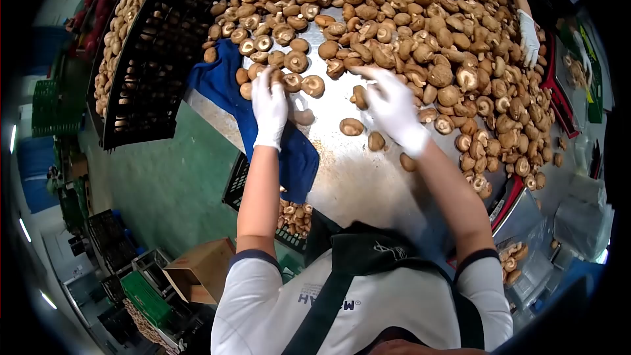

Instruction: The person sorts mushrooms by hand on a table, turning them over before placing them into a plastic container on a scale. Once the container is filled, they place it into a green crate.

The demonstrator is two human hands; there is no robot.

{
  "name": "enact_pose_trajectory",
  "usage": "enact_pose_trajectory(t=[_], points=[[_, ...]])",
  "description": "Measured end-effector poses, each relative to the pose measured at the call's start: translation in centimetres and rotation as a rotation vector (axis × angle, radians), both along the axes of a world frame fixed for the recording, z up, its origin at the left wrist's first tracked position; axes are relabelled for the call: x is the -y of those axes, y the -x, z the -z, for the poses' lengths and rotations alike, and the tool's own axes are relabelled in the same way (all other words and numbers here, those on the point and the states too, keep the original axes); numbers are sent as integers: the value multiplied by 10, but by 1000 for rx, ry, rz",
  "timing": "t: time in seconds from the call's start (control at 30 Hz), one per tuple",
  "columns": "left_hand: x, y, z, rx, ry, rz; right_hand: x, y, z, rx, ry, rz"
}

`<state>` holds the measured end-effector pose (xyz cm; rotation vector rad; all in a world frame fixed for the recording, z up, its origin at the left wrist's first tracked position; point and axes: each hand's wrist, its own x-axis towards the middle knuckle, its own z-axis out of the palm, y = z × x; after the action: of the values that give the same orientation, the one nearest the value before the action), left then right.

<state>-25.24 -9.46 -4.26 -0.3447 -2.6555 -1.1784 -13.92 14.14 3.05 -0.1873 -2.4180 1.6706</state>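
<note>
My left hand (269, 108), in a white glove, is at the left side of the metal table. Its fingers and thumb close around a brown shiitake mushroom (276, 77), partly covered by them, at the edge of a small group. A blue cloth (297, 167) runs beneath that wrist and over the table edge. My right hand (394, 110), also gloved, reaches to the main heap with its index finger stretched out and apart from the thumb. Close against its thumb side is one shiitake mushroom (358, 96). Another loose mushroom (351, 127) lies on the metal between my hands.
A large heap of shiitake mushrooms (453, 79) covers the far and right table (348, 177). A tilted black crate (154, 59) of mushrooms stands at left; another crate (238, 181) is below the edge. At upper right is a co-worker's gloved hand (528, 39). A cardboard box (200, 266) sits lower left.
</note>
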Motion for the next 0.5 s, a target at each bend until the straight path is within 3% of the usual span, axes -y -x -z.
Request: enact_pose_trajectory(t=[0.03, 0.07, 0.1, 0.17, 0.23, 0.4, 0.43, 0.5], points=[[4, 7, 9, 21, 122, 57, 16, 29, 27, 36, -178, -69], [-13, -3, -7, 207, 243, 21, 29, 50, 45, 12, -489, -113], [-23, -9, -4, 132, 407, -13, 37, 68, 74, 133, -658, -139], [-31, -8, -2, 122, 349, -25, 43, 76, 87, 143, -764, -111], [-25, 3, 11, 95, 220, -4, 42, 71, 96, 146, -537, -16], [-20, 14, 29, 68, -35, -22, 24, 1, 88, -82, -621, -52], [-18, 10, 26, 146, -149, -44, 22, -13, 77, -67, -552, -42], [-14, 2, 19, 44, -336, -50, 15, -38, 73, -156, -273, 28]])
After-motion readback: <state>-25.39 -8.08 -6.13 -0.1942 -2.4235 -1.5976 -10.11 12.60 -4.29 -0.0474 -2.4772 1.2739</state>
